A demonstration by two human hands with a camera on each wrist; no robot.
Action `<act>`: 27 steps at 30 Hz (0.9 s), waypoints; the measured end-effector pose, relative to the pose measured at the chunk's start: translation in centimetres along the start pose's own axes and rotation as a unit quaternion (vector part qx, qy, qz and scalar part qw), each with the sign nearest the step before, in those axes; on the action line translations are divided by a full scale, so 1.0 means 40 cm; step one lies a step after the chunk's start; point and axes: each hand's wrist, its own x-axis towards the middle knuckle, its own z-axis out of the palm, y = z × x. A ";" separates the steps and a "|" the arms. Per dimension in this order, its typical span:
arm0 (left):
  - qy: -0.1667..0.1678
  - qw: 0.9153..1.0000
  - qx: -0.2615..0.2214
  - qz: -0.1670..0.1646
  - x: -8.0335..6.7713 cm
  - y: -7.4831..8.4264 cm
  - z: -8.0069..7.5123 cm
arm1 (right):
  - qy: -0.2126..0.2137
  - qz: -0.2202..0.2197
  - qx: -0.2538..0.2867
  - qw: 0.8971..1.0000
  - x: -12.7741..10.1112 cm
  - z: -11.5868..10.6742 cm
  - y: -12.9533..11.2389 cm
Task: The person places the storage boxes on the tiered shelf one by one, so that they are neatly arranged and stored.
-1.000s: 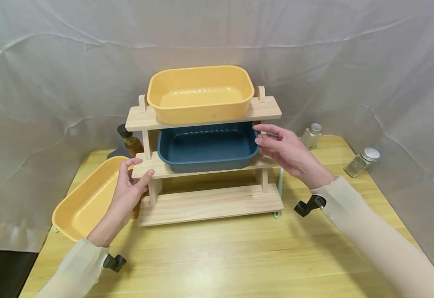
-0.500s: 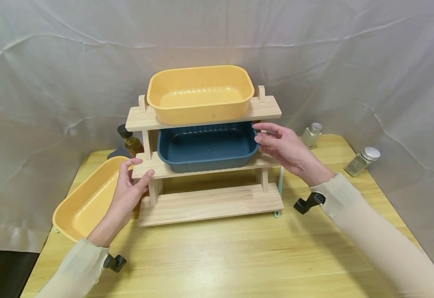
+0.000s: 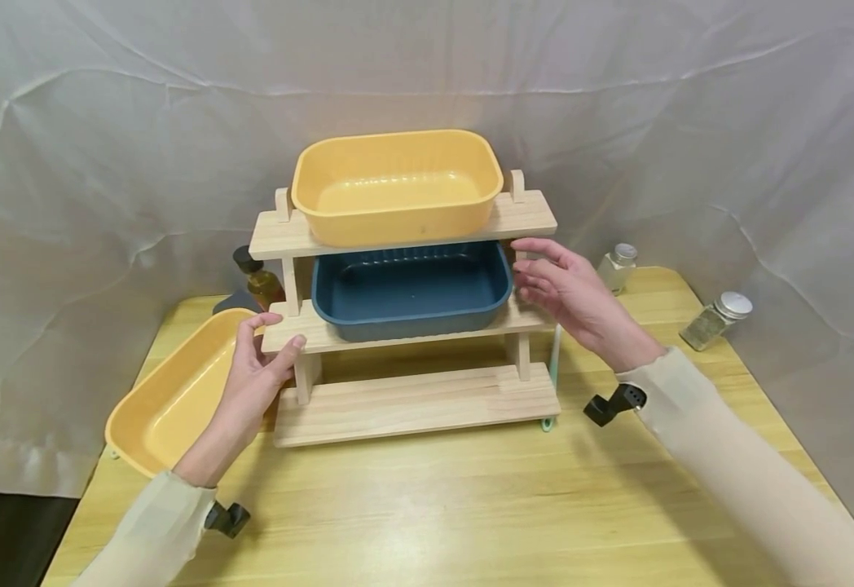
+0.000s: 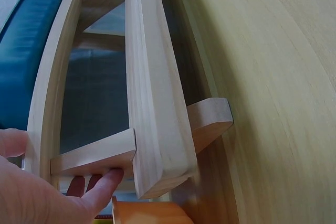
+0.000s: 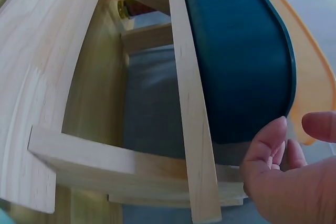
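The wooden rack (image 3: 405, 326) is steadied from both ends, seemingly so that the blue tray (image 3: 411, 289) on its middle shelf sits square between the posts. The left end of that middle shelf is pinched by the left hand (image 3: 254, 383), thumb on the front edge and fingers curled behind the post; a yellow tray (image 3: 170, 391) lies just outside this hand on the table (image 3: 427, 505). The right hand (image 3: 570, 293) is held loosely open, fingers relaxed, its fingertips at the blue tray's right end by the post, gripping nothing. Above both hands, another yellow tray (image 3: 398, 186) rests on the top shelf.
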 end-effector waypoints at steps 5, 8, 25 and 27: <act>0.003 1.000 -0.002 0.000 -0.001 -0.001 -0.002 | 0.000 -0.025 -0.001 1.000 -0.009 -0.019 -0.003; 0.003 1.000 -0.002 0.001 -0.001 -0.001 -0.003 | 0.008 -0.031 -0.010 0.999 -0.017 -0.031 -0.005; 0.001 1.000 0.007 -0.010 0.002 -0.006 -0.007 | 0.055 -0.015 -0.026 0.998 -0.065 -0.103 0.069; 0.001 1.000 0.006 -0.008 0.002 -0.007 -0.007 | 0.053 -0.012 -0.023 0.998 -0.066 -0.109 0.078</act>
